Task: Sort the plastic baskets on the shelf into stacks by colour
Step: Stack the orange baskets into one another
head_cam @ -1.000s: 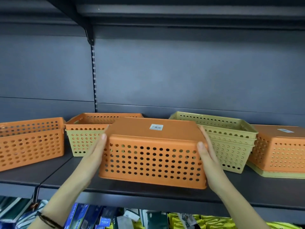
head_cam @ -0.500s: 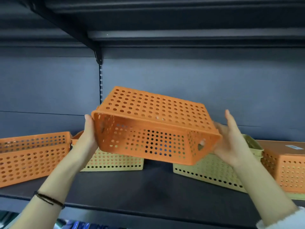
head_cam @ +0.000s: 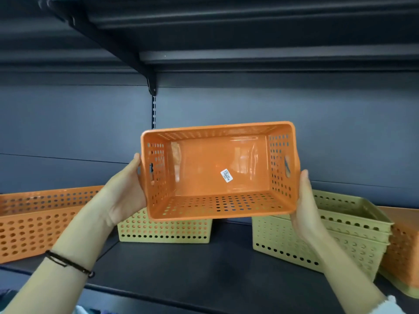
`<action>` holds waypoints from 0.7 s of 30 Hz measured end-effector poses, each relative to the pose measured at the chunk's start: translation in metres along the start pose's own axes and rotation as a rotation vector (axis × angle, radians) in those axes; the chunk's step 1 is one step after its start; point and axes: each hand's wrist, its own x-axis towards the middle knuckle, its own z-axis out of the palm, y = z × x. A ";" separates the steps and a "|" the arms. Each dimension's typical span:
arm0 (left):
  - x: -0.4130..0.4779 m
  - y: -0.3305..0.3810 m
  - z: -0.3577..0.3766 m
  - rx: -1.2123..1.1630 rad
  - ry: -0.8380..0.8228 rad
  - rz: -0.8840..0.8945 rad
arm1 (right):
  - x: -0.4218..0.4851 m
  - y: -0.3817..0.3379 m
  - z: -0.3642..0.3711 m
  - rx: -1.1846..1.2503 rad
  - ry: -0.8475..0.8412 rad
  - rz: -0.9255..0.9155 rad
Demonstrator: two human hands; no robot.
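Note:
I hold an orange perforated basket [head_cam: 217, 171] up in the air above the shelf, its open side turned toward me and a white label showing through its bottom. My left hand [head_cam: 125, 189] grips its left end and my right hand [head_cam: 305, 205] grips its right end. Below it on the dark shelf [head_cam: 204, 268] stands a yellow-green basket [head_cam: 165, 230], its top hidden by the held one. A stack of yellow-green baskets [head_cam: 353, 232] sits to the right. Another orange basket [head_cam: 38, 220] stands at the far left, and an upturned orange basket [head_cam: 405, 250] at the far right.
A dark back panel [head_cam: 226, 105] with a slotted upright [head_cam: 153, 112] runs behind the baskets. The shelf above [head_cam: 226, 30] overhangs close over the held basket. Bare shelf surface shows between the middle baskets and along the front edge.
The orange basket lay upside down on the shelf a second ago. Both hands lifted it and rolled it over, so its opening now faces me.

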 end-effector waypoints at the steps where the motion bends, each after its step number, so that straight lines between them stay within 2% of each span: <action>1: 0.004 -0.001 0.000 -0.008 0.020 0.021 | 0.003 0.000 0.003 0.053 0.028 0.013; 4: 0.006 0.001 -0.012 0.093 0.017 0.063 | 0.021 0.001 0.018 0.218 0.067 0.078; 7: 0.012 -0.007 -0.030 0.215 -0.030 0.142 | 0.040 0.004 0.031 0.274 0.085 0.123; 13: 0.028 -0.013 -0.063 0.113 -0.010 0.285 | 0.074 0.020 0.062 0.303 0.110 0.058; 16: 0.040 -0.015 -0.080 0.137 0.004 0.323 | 0.088 0.028 0.077 0.411 0.167 0.034; 18: 0.051 -0.015 -0.089 0.143 0.077 0.341 | 0.095 0.034 0.087 0.437 0.175 0.004; 21: 0.073 -0.019 -0.104 0.087 0.280 0.299 | 0.099 0.046 0.107 0.249 0.145 -0.053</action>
